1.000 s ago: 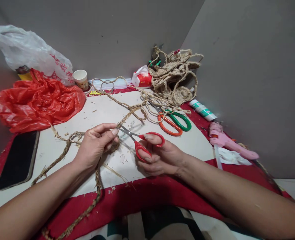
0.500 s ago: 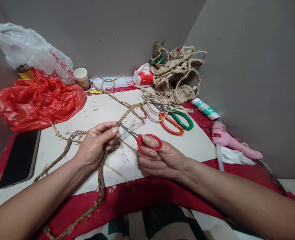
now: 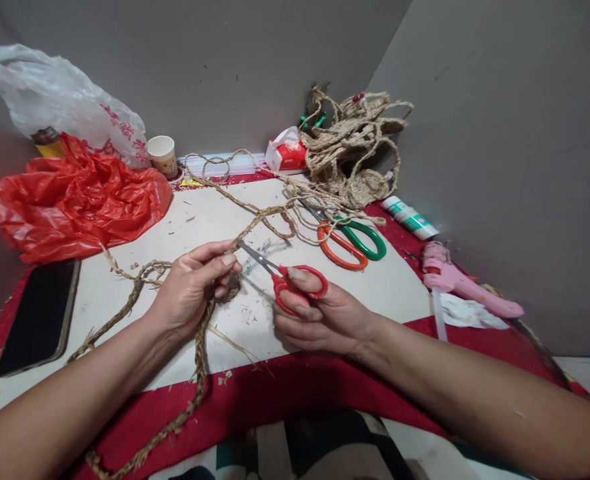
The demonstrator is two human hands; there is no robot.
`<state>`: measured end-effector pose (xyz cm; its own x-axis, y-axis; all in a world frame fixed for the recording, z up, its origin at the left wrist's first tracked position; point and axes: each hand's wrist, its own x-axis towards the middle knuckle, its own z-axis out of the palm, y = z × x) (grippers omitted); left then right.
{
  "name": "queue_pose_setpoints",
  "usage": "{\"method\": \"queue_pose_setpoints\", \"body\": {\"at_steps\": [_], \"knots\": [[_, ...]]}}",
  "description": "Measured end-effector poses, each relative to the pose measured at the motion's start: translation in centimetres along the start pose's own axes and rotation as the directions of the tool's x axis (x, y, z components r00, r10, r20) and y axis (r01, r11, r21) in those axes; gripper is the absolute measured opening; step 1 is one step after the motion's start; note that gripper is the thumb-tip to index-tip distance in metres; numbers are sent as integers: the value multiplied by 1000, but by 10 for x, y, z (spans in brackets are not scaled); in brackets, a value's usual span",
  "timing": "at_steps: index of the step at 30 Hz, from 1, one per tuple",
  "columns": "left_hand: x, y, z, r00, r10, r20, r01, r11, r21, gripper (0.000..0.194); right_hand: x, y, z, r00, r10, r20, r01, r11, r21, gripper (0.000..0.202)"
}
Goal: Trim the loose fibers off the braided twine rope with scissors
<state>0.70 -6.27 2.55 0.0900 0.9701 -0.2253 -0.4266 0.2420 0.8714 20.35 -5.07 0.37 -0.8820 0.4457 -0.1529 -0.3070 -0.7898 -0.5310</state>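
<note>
My left hand (image 3: 197,283) pinches a braided straw rope (image 3: 202,347) between thumb and fingers. From the hand, one length of the rope runs down over the front edge, and another goes up toward the back. In my right hand (image 3: 319,313) are small red-handled scissors (image 3: 275,270), with thumb and fingers through the loops. Their blades are slightly apart and point left, the tips at the rope just by my left fingertips. Another braided length (image 3: 125,310) lies left of my left hand, loose fibres sticking out.
Two larger scissors, with orange handles (image 3: 342,247) and green handles (image 3: 365,239), lie near a rope bundle (image 3: 359,153). A pink glue gun (image 3: 465,283) lies right; a phone (image 3: 37,317) and red plastic bag (image 3: 85,207) are left. A paper cup (image 3: 163,157) stands behind.
The scissors' handles have spread a little and their blades have parted slightly, the tips shifting a bit right and up. My left hand keeps its pinch on the rope.
</note>
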Motion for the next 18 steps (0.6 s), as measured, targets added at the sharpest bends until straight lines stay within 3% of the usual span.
{"method": "queue_pose_setpoints", "body": {"at_steps": [6,9,11,18], "knots": [[2,4,0,999,-41,30,43,998,-46,21,0,1,5,970,-186,-159,147,962,-232,43],[4,5,-2,1000,-23,11,23,998,-59,21,0,7,6,940,-254,-226,147,903,-405,45],[4,5,-3,1000,-8,13,9,999,-44,17,1,9,7,935,-234,-267,101,897,-430,46],[4,1,-3,1000,12,13,-13,998,63,20,0,5,13,955,-42,-294,-37,966,-257,48]]}}
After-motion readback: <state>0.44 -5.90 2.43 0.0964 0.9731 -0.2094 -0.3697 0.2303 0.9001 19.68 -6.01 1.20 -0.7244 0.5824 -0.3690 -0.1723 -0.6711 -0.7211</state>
